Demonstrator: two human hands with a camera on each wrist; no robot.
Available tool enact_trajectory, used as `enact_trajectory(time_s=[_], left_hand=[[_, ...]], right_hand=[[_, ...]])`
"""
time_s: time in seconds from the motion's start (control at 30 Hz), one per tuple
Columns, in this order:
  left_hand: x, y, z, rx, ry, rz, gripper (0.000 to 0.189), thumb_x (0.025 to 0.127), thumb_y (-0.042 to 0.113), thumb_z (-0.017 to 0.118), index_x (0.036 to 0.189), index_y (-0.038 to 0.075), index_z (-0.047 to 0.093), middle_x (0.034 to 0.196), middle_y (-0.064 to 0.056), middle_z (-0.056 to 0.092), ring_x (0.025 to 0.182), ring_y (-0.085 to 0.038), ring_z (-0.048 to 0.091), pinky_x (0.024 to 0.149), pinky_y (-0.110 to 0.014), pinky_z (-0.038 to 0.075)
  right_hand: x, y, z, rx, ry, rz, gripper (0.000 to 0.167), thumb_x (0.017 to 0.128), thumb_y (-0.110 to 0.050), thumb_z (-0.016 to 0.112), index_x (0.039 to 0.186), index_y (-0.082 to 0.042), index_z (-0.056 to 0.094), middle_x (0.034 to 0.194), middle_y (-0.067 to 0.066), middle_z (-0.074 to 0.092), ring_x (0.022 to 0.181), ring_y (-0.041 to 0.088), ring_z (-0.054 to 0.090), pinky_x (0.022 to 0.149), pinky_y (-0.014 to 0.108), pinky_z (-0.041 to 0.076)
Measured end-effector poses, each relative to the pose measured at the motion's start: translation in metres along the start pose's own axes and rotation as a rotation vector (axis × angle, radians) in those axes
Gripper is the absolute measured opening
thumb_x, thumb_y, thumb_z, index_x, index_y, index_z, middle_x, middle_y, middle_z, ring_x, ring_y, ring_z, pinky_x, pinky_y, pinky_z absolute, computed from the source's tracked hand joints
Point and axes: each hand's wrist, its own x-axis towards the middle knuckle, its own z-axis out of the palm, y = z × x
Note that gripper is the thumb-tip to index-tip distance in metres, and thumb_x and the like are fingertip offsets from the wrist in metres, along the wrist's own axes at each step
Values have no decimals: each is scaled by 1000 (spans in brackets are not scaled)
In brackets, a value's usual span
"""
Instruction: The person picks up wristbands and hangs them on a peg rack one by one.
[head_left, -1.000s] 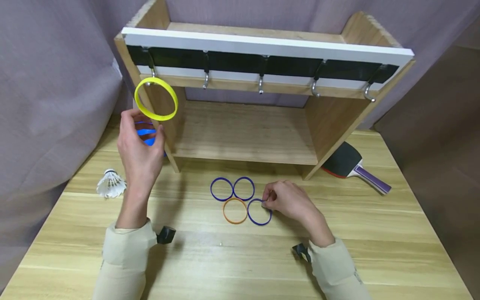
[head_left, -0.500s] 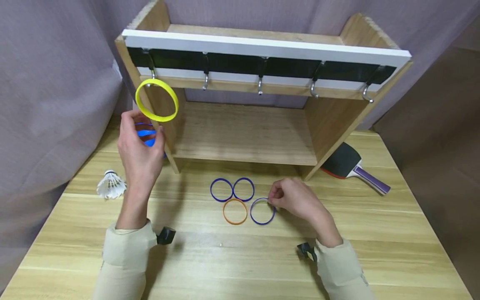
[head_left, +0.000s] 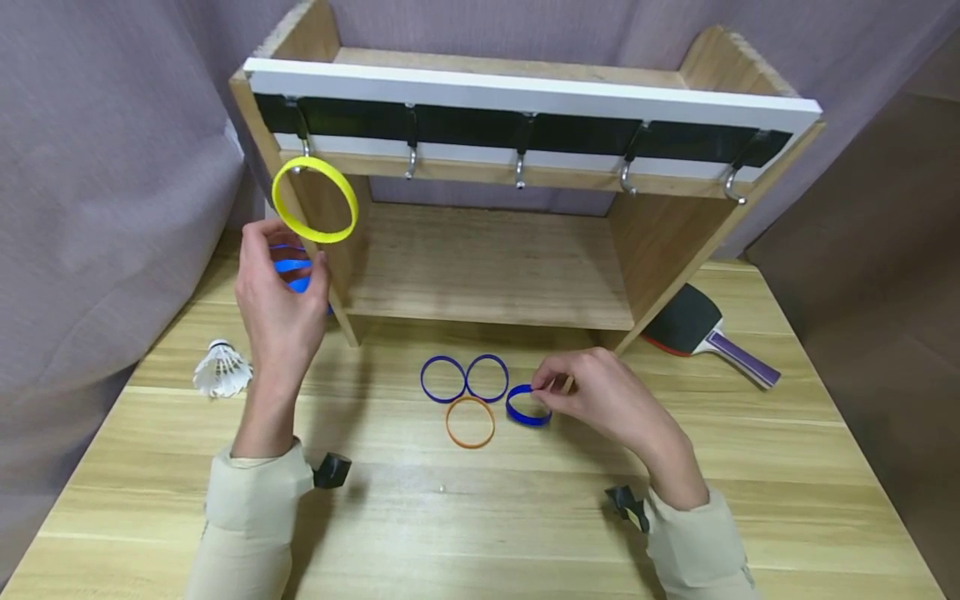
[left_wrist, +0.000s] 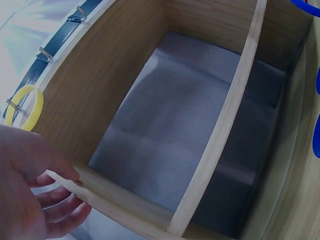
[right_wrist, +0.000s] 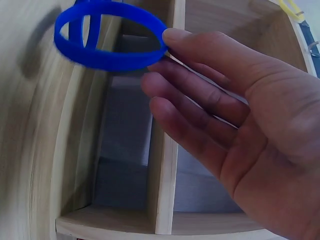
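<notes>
My left hand [head_left: 279,304] grips the left side panel [left_wrist: 117,212] of a wooden shelf, thumb inside and fingers outside. From the leftmost hook just above it hangs a yellow silicone wristband [head_left: 330,238]. Between thumb and index finger, my right hand [head_left: 611,396] pinches the edge of a blue silicone wristband [right_wrist: 100,60], tilted up in front of the shelf. To its left on the table lie two dark blue wristbands [head_left: 443,402] side by side, with an orange wristband [head_left: 470,447] below them.
Several metal hooks [head_left: 521,171] line the shelf's front rail. A table tennis bat [head_left: 686,321] lies by the shelf's right leg, a shuttlecock [head_left: 222,369] at the left. A bright blue object [head_left: 294,265] shows partly behind my left hand. Curtains [head_left: 135,125] hang behind.
My right hand has drawn one blue wristband away from the group to the right and tipped it up off its flat position. My left hand stays on the panel.
</notes>
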Motion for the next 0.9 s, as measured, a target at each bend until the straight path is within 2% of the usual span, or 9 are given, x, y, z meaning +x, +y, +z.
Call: enact_trajectory(time_s=[0.23,0.37,0.43,0.53,0.7,0.77,0.9], left_hand=[[0,0,0,-3,5,1,36,87,5,69,118,-1,52,108,-8,59,89,-14,63,73,-21,56],[0,0,1,-5,6,3,36,87,4,69,118,-1,52,108,-9,59,89,-14,63,73,-20,56],[0,0,1,-6,5,0,36,87,5,69,118,-1,52,107,-9,59,89,-14,62,73,-20,56],[0,-1,0,-3,6,-2,37,88,6,69,120,0,52,108,-9,59,88,-14,62,74,-22,57],[0,-2,0,-15,11,11,36,87,3,69,118,-1,52,107,-9,59,88,-14,63,72,-22,57],[1,-2,0,-22,10,15,35,86,2,68,118,-2,52,107,-9,59,88,-15,63,72,-22,57],[1,-1,1,-33,5,16,35,86,1,68,117,-2,52,106,-9,59,88,-15,63,72,-20,56]], right_hand=[[1,-4,0,28,31,-34,9,82,-12,80,86,-18,74,82,-17,67,70,1,62,58,20,54],[8,-19,-3,115,96,-64,8,83,-18,80,88,-23,75,83,-21,66,73,0,61,58,21,54],[15,-30,-5,195,135,-94,8,84,-20,79,89,-24,75,85,-21,67,75,1,62,59,22,55],[31,-50,-13,399,199,-133,9,84,-19,79,92,-23,76,88,-13,71,76,9,65,62,27,57],[62,-85,-29,884,327,-143,14,83,-4,78,96,-5,75,91,14,72,78,31,69,71,42,60],[74,-96,-33,1055,405,-162,15,83,3,75,97,1,73,93,20,71,81,35,69,75,46,60],[93,-110,-35,1308,571,-238,14,85,10,69,99,7,71,97,23,69,87,31,69,82,41,59]])
